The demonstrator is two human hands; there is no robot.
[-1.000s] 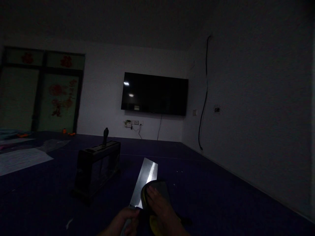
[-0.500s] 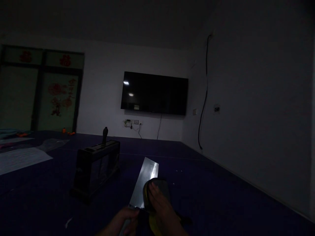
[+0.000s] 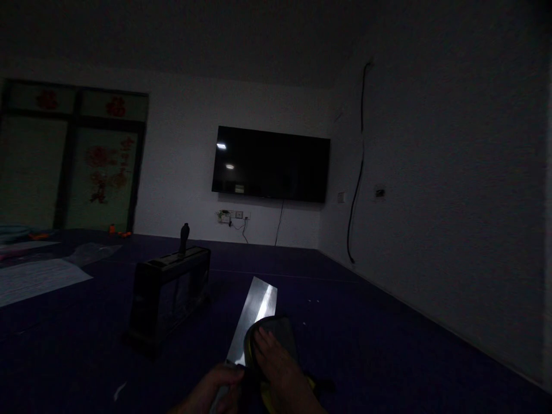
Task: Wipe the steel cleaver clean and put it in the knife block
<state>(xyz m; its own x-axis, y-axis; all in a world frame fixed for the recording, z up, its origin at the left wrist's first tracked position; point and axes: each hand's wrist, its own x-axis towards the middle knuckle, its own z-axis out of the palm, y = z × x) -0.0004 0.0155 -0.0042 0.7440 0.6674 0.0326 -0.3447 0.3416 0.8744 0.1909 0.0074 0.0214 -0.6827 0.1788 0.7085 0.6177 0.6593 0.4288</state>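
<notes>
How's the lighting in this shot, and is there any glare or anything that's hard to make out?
Head view: dim and grainy overall; head view: a bright glare streak on the metal blade; head view: bright spots of reflected light on the television; head view: the black box and the black-and-yellow tool fade into darkness, fine details hard to tell.

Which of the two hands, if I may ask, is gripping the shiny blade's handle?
The left hand, closed around the handle of the shiny blade; the right hand instead lies on the dark, yellow-edged thing.
</notes>
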